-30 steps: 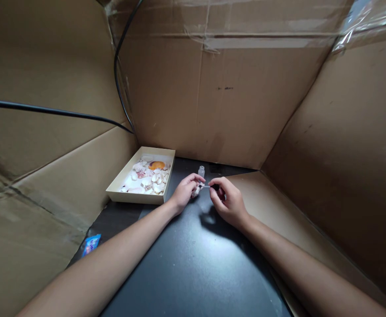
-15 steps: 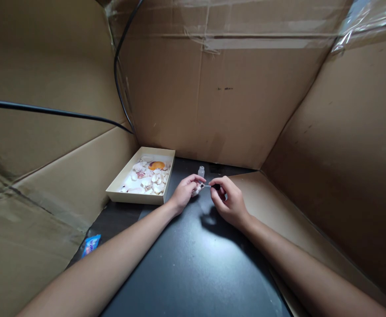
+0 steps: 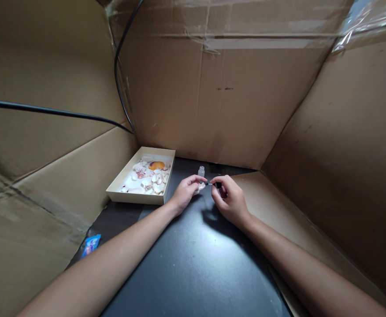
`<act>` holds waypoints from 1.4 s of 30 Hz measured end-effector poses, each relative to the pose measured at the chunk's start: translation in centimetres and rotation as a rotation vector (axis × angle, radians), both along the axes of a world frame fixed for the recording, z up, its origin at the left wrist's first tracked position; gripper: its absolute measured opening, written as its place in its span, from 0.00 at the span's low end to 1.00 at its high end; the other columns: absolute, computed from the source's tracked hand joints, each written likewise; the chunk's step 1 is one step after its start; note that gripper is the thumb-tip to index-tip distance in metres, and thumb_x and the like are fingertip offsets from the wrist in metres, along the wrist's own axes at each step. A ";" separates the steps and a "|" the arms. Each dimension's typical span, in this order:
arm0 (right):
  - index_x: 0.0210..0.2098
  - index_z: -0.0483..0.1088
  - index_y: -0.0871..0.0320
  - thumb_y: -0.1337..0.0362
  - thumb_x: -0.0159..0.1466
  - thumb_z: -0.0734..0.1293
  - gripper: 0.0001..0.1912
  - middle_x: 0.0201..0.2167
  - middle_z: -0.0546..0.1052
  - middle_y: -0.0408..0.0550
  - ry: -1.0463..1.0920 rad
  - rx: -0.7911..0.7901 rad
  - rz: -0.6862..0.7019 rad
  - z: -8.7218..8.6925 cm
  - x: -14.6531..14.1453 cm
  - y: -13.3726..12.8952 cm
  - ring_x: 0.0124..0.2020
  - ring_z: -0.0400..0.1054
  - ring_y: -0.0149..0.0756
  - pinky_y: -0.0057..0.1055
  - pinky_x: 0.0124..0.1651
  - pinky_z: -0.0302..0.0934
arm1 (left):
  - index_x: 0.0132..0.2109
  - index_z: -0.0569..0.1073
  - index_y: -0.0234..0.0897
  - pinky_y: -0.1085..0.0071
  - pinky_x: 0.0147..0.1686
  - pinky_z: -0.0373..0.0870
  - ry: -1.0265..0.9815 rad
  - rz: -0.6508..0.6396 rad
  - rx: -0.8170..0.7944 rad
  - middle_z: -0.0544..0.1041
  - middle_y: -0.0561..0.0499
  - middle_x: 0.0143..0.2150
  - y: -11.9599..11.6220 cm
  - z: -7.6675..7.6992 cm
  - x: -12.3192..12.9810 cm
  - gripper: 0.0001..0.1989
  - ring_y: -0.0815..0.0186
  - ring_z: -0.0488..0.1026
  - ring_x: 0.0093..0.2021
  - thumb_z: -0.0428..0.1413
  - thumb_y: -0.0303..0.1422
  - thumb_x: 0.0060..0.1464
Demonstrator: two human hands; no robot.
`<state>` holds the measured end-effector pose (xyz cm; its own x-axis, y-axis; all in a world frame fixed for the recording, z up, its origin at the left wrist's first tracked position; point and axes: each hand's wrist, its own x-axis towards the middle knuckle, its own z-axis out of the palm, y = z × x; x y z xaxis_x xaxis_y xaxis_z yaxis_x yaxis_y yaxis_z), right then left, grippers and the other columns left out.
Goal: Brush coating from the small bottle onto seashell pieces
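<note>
Pinched in the fingers of my left hand (image 3: 187, 193) is a small whitish seashell (image 3: 199, 188), partly covered by the fingers. My right hand (image 3: 229, 196) grips a small brush by its black bottle cap (image 3: 218, 185). The brush's thin stem points left, and its dark tip is at the top edge of the shell; whether it touches is too small to tell. Just behind my left fingertips stands a small uncapped clear bottle (image 3: 201, 170), upright on the black table (image 3: 193, 264).
A cream tray (image 3: 136, 199) at the back left holds white shells and an orange one (image 3: 156, 165). A blue packet (image 3: 91, 245) lies by my left forearm. Cardboard walls (image 3: 232, 110) surround the table, and a black cable (image 3: 57, 113) crosses the left side.
The brush tip has shifted slightly up and right, from the shell's face to its upper edge. The shell has turned a little in my left fingers. My right hand has moved only slightly.
</note>
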<state>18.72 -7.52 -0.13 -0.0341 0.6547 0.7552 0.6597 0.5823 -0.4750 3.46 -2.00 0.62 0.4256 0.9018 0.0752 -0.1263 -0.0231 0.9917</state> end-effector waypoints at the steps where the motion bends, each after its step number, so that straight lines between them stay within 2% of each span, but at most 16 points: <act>1: 0.39 0.69 0.57 0.69 0.62 0.63 0.06 0.27 0.65 0.41 0.008 0.005 0.014 0.0 0.0 0.0 0.23 0.57 0.27 0.27 0.29 0.55 | 0.39 0.74 0.30 0.75 0.25 0.48 0.000 -0.003 0.006 0.62 0.57 0.23 0.0 0.0 0.0 0.14 0.75 0.53 0.23 0.51 0.29 0.43; 4: 0.40 0.69 0.56 0.69 0.63 0.63 0.06 0.26 0.64 0.40 0.002 0.004 0.071 -0.1 0.0 0.0 0.23 0.57 0.27 0.27 0.29 0.55 | 0.40 0.73 0.30 0.75 0.25 0.49 -0.006 -0.018 0.035 0.61 0.57 0.23 0.0 -0.1 -0.1 0.14 0.75 0.53 0.24 0.51 0.28 0.44; 8: 0.39 0.69 0.57 0.69 0.62 0.63 0.06 0.26 0.65 0.41 0.007 -0.012 0.004 -0.1 0.0 0.1 0.23 0.57 0.28 0.27 0.29 0.54 | 0.41 0.72 0.31 0.75 0.27 0.52 0.014 -0.010 0.077 0.62 0.57 0.25 0.0 -0.2 0.0 0.13 0.74 0.56 0.25 0.52 0.26 0.45; 13: 0.39 0.69 0.56 0.68 0.63 0.63 0.06 0.26 0.65 0.41 -0.002 -0.016 0.057 -0.1 0.0 0.0 0.24 0.57 0.28 0.27 0.29 0.55 | 0.44 0.69 0.33 0.75 0.34 0.59 0.073 0.027 0.182 0.65 0.55 0.30 0.0 -0.5 0.2 0.15 0.72 0.62 0.31 0.53 0.22 0.46; 17: 0.39 0.69 0.56 0.68 0.62 0.63 0.06 0.26 0.66 0.41 0.012 -0.015 -0.005 -0.1 0.1 0.0 0.23 0.57 0.28 0.27 0.28 0.54 | 0.45 0.67 0.34 0.75 0.33 0.59 0.137 0.036 0.258 0.64 0.55 0.31 -0.3 -0.9 0.4 0.15 0.72 0.61 0.32 0.52 0.21 0.48; 21: 0.39 0.69 0.57 0.68 0.62 0.63 0.05 0.27 0.66 0.41 0.007 -0.010 0.057 0.0 0.1 0.0 0.23 0.57 0.28 0.27 0.28 0.55 | 0.46 0.66 0.34 0.75 0.33 0.59 0.169 0.041 0.304 0.64 0.54 0.33 -0.6 -0.9 0.6 0.17 0.72 0.61 0.32 0.51 0.18 0.48; 25: 0.39 0.69 0.57 0.69 0.62 0.63 0.06 0.26 0.66 0.41 0.028 -0.011 0.002 0.0 0.1 0.1 0.22 0.56 0.27 0.26 0.27 0.54 | 0.46 0.66 0.34 0.75 0.33 0.59 0.184 0.040 0.341 0.63 0.54 0.33 -0.7 -1.0 0.6 0.17 0.71 0.61 0.33 0.51 0.18 0.48; 27: 0.38 0.69 0.57 0.68 0.62 0.63 0.05 0.26 0.66 0.41 0.036 0.000 0.018 0.0 0.1 0.1 0.22 0.56 0.27 0.26 0.27 0.54 | 0.46 0.66 0.34 0.75 0.34 0.59 0.206 0.046 0.377 0.63 0.54 0.33 -0.6 -1.1 0.7 0.17 0.71 0.61 0.33 0.51 0.19 0.48; 30: 0.38 0.69 0.57 0.68 0.62 0.63 0.05 0.27 0.67 0.41 0.017 -0.007 0.049 0.0 0.1 0.1 0.22 0.56 0.27 0.26 0.27 0.54 | 0.46 0.67 0.34 0.74 0.36 0.61 0.253 0.072 0.443 0.65 0.53 0.34 -0.6 -1.3 0.7 0.17 0.70 0.62 0.34 0.51 0.19 0.47; 34: 0.38 0.69 0.57 0.68 0.62 0.63 0.05 0.26 0.67 0.41 0.039 -0.017 -0.005 0.0 0.1 0.1 0.22 0.56 0.27 0.26 0.27 0.54 | 0.46 0.67 0.35 0.72 0.39 0.62 0.334 0.121 0.513 0.67 0.52 0.35 -0.5 -1.4 0.6 0.18 0.69 0.64 0.36 0.51 0.19 0.47; 38: 0.39 0.69 0.57 0.68 0.62 0.63 0.05 0.26 0.67 0.41 0.016 -0.017 0.055 0.0 0.1 0.1 0.22 0.56 0.27 0.27 0.27 0.54 | 0.44 0.67 0.35 0.71 0.40 0.63 0.395 0.155 0.554 0.68 0.51 0.37 -0.3 -1.6 0.5 0.16 0.68 0.65 0.37 0.51 0.20 0.47; 42: 0.38 0.69 0.56 0.67 0.62 0.63 0.05 0.26 0.67 0.41 0.030 -0.026 -0.006 0.1 0.1 0.0 0.22 0.56 0.28 0.27 0.27 0.54 | 0.43 0.68 0.36 0.71 0.40 0.63 0.392 0.173 0.565 0.68 0.51 0.36 -0.2 -1.6 0.5 0.15 0.67 0.65 0.37 0.51 0.20 0.47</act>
